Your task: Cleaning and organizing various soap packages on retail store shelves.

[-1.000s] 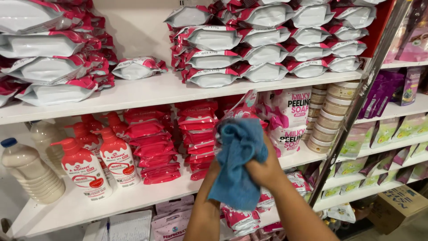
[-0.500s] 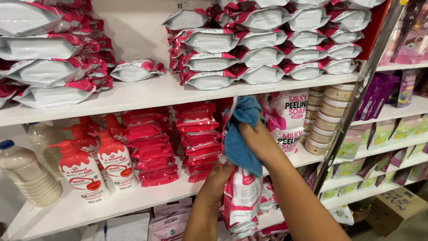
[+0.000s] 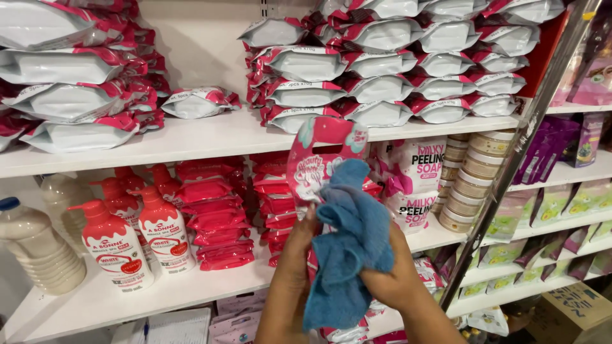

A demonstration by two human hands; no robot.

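Observation:
My left hand [image 3: 298, 250] holds up a pink and white pouch [image 3: 319, 159] in front of the middle shelf. My right hand [image 3: 389, 277] grips a blue cloth [image 3: 347, 248] and presses it against the lower front of the pouch. The cloth hangs down over both hands and hides the pouch's lower half. Behind them stand more pink and white pouches [image 3: 414, 178] on the shelf.
White shelves [image 3: 210, 137] carry stacked white and pink flat packs [image 3: 395, 64] above, red pump bottles [image 3: 118, 245], red packs [image 3: 213, 210] and a cream bottle [image 3: 32, 245] at left. Round jars [image 3: 472, 172] stand beside a slanted metal upright [image 3: 510, 172]. A cardboard box [image 3: 574, 306] sits at lower right.
The pouch has come up higher into view in my left hand. The blue cloth has slid down from its top onto its lower front.

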